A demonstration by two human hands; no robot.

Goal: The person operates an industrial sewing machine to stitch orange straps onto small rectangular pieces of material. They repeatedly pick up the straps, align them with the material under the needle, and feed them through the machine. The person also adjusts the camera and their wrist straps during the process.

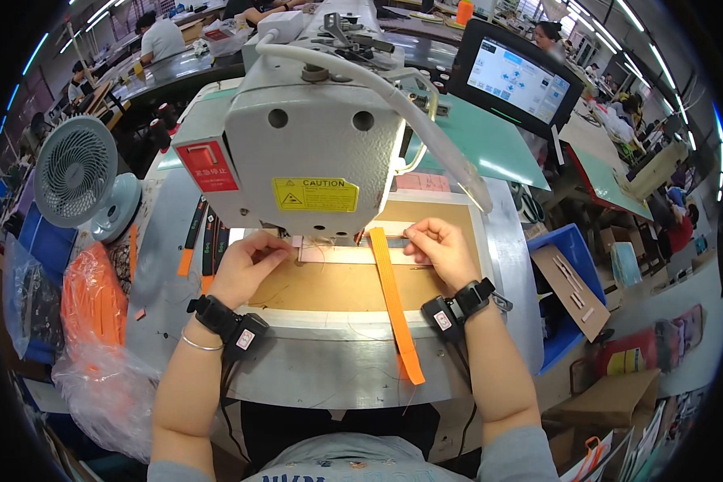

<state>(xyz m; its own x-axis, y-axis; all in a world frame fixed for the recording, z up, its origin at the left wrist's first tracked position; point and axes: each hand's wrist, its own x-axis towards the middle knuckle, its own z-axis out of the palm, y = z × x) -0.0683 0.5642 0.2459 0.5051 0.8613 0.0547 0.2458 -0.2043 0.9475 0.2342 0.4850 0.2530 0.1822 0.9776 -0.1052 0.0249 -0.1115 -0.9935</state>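
Two bare hands appear in the head view, one at each side of the sewing machine head (313,153). Left hand (247,267): thumb and forefinger drawn close, near the left end of a pale strip (341,255); whether anything is pinched cannot be told. Right hand (445,254): fingers curled, thumb and forefinger nearly meeting, just right of the orange strap (391,301); its grip likewise cannot be confirmed.

The orange strap's upper end lies at the slot of the tan board (329,294), close to the machine head. Its length runs toward the person across the board, its lower end on the metal table (313,365) near the front edge. Loose thread lies nearby.

Assessment: good practice here calls for light, even fingertip control from both sides, with the strap end flat, untwisted and square to the slot. The trailing length should lie without pull, as drag could skew the end. Loose thread is best cleared. Fingertips should be well away from beneath the head before any machine motion.
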